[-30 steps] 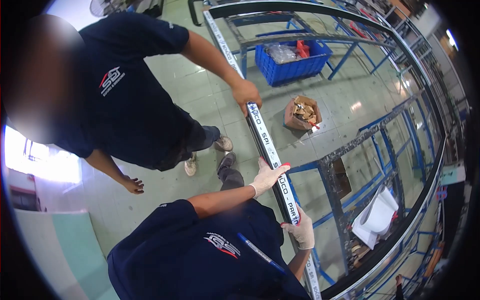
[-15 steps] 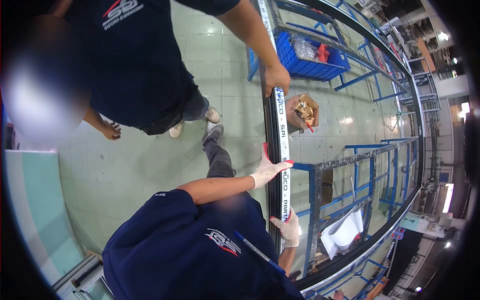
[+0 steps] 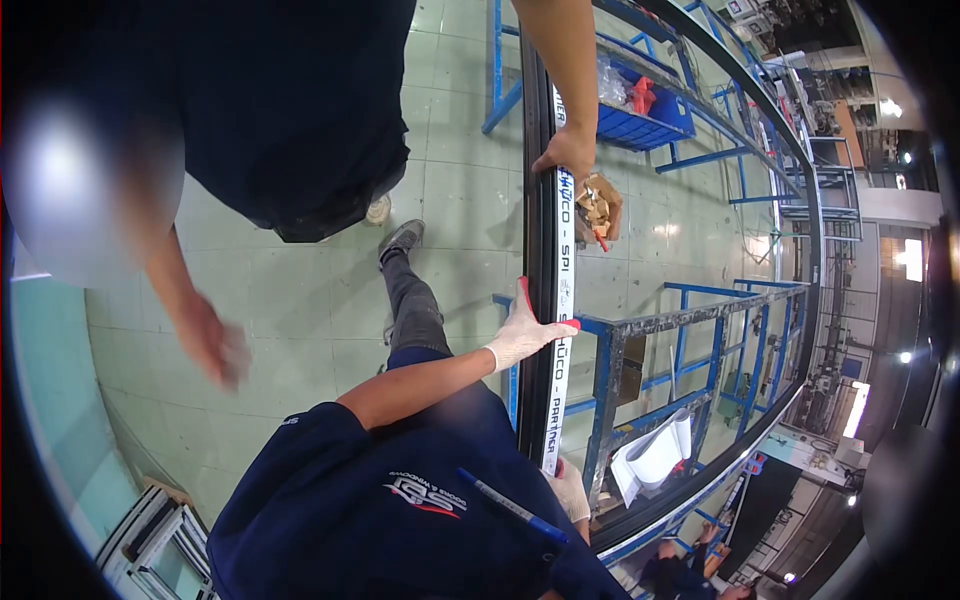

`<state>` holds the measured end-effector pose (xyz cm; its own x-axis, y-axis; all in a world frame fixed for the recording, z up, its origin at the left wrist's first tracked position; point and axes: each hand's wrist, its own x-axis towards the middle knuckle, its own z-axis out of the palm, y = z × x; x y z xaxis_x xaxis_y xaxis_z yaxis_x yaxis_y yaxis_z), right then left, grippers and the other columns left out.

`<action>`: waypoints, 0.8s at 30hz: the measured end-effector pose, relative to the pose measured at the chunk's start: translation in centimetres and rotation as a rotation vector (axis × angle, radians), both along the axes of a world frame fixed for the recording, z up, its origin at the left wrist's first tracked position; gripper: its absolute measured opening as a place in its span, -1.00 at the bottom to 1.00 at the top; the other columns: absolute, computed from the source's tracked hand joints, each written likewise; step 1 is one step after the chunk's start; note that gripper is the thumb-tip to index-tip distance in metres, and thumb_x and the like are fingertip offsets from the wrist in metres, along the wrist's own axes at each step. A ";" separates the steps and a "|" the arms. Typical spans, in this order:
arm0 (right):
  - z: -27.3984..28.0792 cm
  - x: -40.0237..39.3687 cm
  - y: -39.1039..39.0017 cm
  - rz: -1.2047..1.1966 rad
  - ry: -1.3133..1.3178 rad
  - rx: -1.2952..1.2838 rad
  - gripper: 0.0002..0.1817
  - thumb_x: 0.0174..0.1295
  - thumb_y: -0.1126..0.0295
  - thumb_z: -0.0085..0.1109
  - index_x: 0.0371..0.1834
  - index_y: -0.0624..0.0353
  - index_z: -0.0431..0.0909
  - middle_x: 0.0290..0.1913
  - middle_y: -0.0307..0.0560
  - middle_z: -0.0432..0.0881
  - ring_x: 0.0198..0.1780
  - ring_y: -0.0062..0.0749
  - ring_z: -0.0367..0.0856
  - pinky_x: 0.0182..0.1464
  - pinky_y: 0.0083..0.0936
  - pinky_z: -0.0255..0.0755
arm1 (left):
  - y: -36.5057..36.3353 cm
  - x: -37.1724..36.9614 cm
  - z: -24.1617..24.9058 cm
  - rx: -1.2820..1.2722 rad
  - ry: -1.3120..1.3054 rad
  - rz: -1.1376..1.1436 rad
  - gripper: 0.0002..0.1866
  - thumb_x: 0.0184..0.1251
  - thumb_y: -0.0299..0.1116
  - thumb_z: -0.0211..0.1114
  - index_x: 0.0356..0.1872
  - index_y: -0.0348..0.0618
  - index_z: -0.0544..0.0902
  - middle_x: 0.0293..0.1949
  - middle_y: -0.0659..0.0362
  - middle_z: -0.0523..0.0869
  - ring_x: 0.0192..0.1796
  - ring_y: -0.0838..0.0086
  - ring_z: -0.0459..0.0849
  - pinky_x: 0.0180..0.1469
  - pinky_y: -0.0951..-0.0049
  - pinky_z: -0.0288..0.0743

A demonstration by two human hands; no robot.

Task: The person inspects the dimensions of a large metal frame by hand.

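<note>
A large black window frame (image 3: 535, 300), with white tape printed SCHÜCO - PARTNER along its near bar, spans the right half of the head view. My left hand (image 3: 522, 335), in a white glove with red fingertips, grips this bar, thumb and fingers on opposite sides. Lower down, my right hand (image 3: 570, 490), gloved too, is closed at the same bar; its fingers are partly hidden. Farther along, a co-worker's bare hand (image 3: 568, 152) grasps the bar. Their other hand (image 3: 215, 345) hangs free, blurred by motion.
Blue trestles (image 3: 665, 325) stand beneath the frame, one bearing white paper (image 3: 652, 458). Beyond the bar are a blue crate (image 3: 640, 125) and an open bag of scraps (image 3: 598, 210). Profiles (image 3: 160, 545) lean at lower left. Another person (image 3: 675, 575) appears at lower right.
The frame's near bar has shifted right relative to the trestle, whose blue end now shows left of it. The co-worker's body has come closer, and their free hand has swung down. Both my hands keep hold.
</note>
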<state>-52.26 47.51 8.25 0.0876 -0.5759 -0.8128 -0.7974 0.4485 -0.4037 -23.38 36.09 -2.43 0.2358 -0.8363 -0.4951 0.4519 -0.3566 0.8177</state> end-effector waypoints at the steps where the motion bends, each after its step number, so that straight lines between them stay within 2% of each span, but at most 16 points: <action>1: 0.2 -0.4 0.2 0.031 0.071 0.012 -0.37 0.06 0.05 0.63 0.03 0.34 0.68 -0.16 -0.09 0.80 -0.14 -0.57 0.70 -0.01 -0.48 0.58 | 0.0 -0.2 -0.6 0.018 -0.032 -0.040 0.57 -0.14 0.14 0.68 0.59 -0.45 -0.36 0.53 -0.34 0.13 0.60 0.00 0.15 0.60 0.22 0.09; 2: 0.3 -0.7 0.4 0.058 0.139 0.022 -0.36 0.06 0.04 0.63 0.02 0.35 0.69 -0.16 -0.07 0.80 -0.14 -0.56 0.71 -0.01 -0.47 0.58 | 0.0 -0.6 -1.1 0.043 -0.076 -0.059 0.57 -0.13 0.10 0.69 0.58 -0.43 -0.39 0.49 -0.29 0.19 0.55 0.06 0.24 0.56 0.25 0.16; 4: -0.6 -0.2 -0.5 0.044 0.057 -0.024 -0.36 0.05 0.08 0.63 0.05 0.35 0.68 -0.17 -0.07 0.81 -0.13 -0.55 0.71 0.00 -0.47 0.59 | -0.6 -0.8 -2.0 0.080 -0.176 -0.098 0.58 -0.11 0.03 0.70 0.57 -0.41 -0.45 0.42 -0.19 0.32 0.44 0.19 0.42 0.47 0.32 0.30; 6: -1.5 1.1 -1.5 0.016 -0.026 -0.073 -0.36 0.05 0.11 0.63 0.08 0.36 0.68 -0.17 -0.06 0.81 -0.12 -0.54 0.72 0.02 -0.47 0.59 | -0.5 -0.6 -2.9 0.032 -0.141 -0.125 0.53 -0.09 0.03 0.69 0.57 -0.39 -0.40 0.41 -0.18 0.32 0.42 0.21 0.43 0.44 0.30 0.33; 7: -1.7 2.3 -2.3 0.001 -0.101 -0.148 -0.31 0.04 0.17 0.63 0.17 0.38 0.62 -0.12 -0.05 0.80 -0.10 -0.54 0.71 0.02 -0.48 0.59 | -0.8 -0.6 -2.7 0.003 -0.118 -0.132 0.51 -0.08 0.03 0.69 0.57 -0.38 -0.37 0.41 -0.17 0.32 0.41 0.21 0.44 0.43 0.30 0.35; 8: -2.1 3.7 -3.7 -0.009 -0.180 -0.223 -0.24 0.02 0.23 0.63 0.26 0.40 0.55 -0.08 -0.04 0.78 -0.08 -0.55 0.71 0.03 -0.49 0.59 | -0.9 -0.5 -2.6 0.008 -0.140 -0.145 0.37 -0.03 0.00 0.67 0.54 -0.31 -0.24 0.33 -0.13 0.38 0.36 0.22 0.47 0.38 0.27 0.40; 10: -2.9 6.7 -5.3 -0.301 -0.465 -0.256 -0.08 -0.01 0.35 0.63 0.44 0.44 0.36 0.02 -0.01 0.74 -0.05 -0.54 0.69 0.03 -0.51 0.58 | -1.0 -0.6 -3.0 0.030 -0.108 -0.163 0.29 0.00 -0.02 0.66 0.51 -0.29 -0.15 0.33 -0.11 0.34 0.37 0.22 0.43 0.37 0.25 0.41; 11: -2.8 7.6 -6.1 -0.295 -0.506 -0.277 -0.03 0.01 0.42 0.59 0.50 0.46 0.25 0.07 0.01 0.71 -0.04 -0.53 0.69 0.02 -0.53 0.58 | -1.0 -0.6 -3.2 0.020 -0.109 -0.170 0.26 0.01 -0.03 0.66 0.50 -0.28 -0.13 0.34 -0.11 0.31 0.39 0.22 0.40 0.37 0.24 0.41; 12: -3.3 8.0 -6.1 -0.244 -0.447 -0.367 -0.05 -0.02 0.35 0.61 0.47 0.41 0.34 0.04 0.03 0.74 -0.05 -0.50 0.70 0.04 -0.50 0.58 | -1.0 -0.3 -2.8 -0.040 -0.132 -0.169 0.28 0.02 -0.04 0.66 0.52 -0.30 -0.15 0.35 -0.11 0.28 0.41 0.22 0.36 0.37 0.23 0.40; 14: -1.4 8.3 -5.9 -0.004 -0.199 -0.464 -0.10 -0.07 0.30 0.62 0.40 0.36 0.43 0.05 0.04 0.74 0.07 -0.41 0.70 0.17 -0.42 0.55 | -1.2 0.1 -1.2 -0.110 -0.335 -0.150 0.38 0.00 -0.03 0.67 0.57 -0.33 -0.25 0.51 -0.21 0.07 0.57 0.12 0.13 0.51 0.13 0.22; 16: -0.3 7.0 -4.2 -0.047 -0.140 -0.419 -0.13 -0.13 0.24 0.61 0.34 0.32 0.51 0.03 0.06 0.77 0.08 -0.38 0.73 0.19 -0.41 0.54 | -0.9 0.4 2.1 -0.163 -0.990 -0.118 0.46 -0.10 0.04 0.69 0.59 -0.36 -0.24 0.59 -0.34 -0.12 0.66 -0.03 -0.05 0.61 -0.05 -0.05; 17: -0.6 5.4 -3.0 -0.052 -0.095 -0.406 -0.15 -0.14 0.23 0.62 0.31 0.30 0.54 0.01 0.04 0.78 0.06 -0.40 0.74 0.18 -0.42 0.54 | -1.4 1.0 2.2 -0.390 -1.148 -0.091 0.21 -0.01 0.10 0.61 0.57 -0.27 0.11 0.60 -0.24 0.05 0.66 -0.12 -0.02 0.63 -0.16 -0.24; 19: -0.3 3.1 0.0 -0.121 0.000 -0.394 -0.21 -0.17 0.12 0.65 0.19 0.23 0.63 -0.09 0.06 0.80 -0.03 -0.21 0.79 0.08 -0.34 0.59 | -2.9 3.2 4.3 -0.697 -1.367 -0.383 -0.04 0.11 0.09 0.52 0.47 -0.19 0.35 0.52 -0.08 0.30 0.63 -0.06 0.10 0.63 -0.19 -0.22; 20: -2.1 1.0 2.2 -0.136 0.083 -0.390 -0.19 -0.19 0.05 0.65 0.18 0.22 0.64 -0.10 0.09 0.80 -0.04 -0.12 0.80 0.07 -0.30 0.60 | -3.7 4.0 5.2 -0.850 -1.464 -0.534 -0.15 0.17 0.09 0.48 0.42 -0.15 0.47 0.48 0.00 0.42 0.62 -0.03 0.16 0.63 -0.21 -0.20; 21: -2.4 0.0 4.0 -0.129 0.194 -0.410 -0.17 -0.20 -0.02 0.63 0.17 0.20 0.65 -0.11 0.11 0.79 -0.04 -0.05 0.79 0.04 -0.26 0.61 | -4.3 4.2 5.5 -0.801 -1.358 -0.562 -0.45 0.29 0.06 0.35 0.15 -0.13 0.69 0.19 0.17 0.69 0.51 0.08 0.35 0.62 -0.19 -0.10; 24: -0.5 -1.1 6.9 -0.167 0.410 -0.442 -0.17 -0.23 -0.02 0.62 0.15 0.21 0.66 -0.14 0.12 0.79 -0.08 -0.03 0.79 0.01 -0.24 0.61 | -5.0 3.9 6.2 -0.723 -1.426 -0.638 -0.53 0.28 0.09 0.33 -0.10 -0.14 0.75 -0.03 0.15 0.73 0.37 0.13 0.48 0.62 -0.19 -0.07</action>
<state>-53.33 54.41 7.78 -0.3012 -0.8445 -0.4428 -0.8605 0.4408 -0.2553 -19.45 31.05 3.77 -0.3113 -0.9070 0.2836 -0.7730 0.4153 0.4796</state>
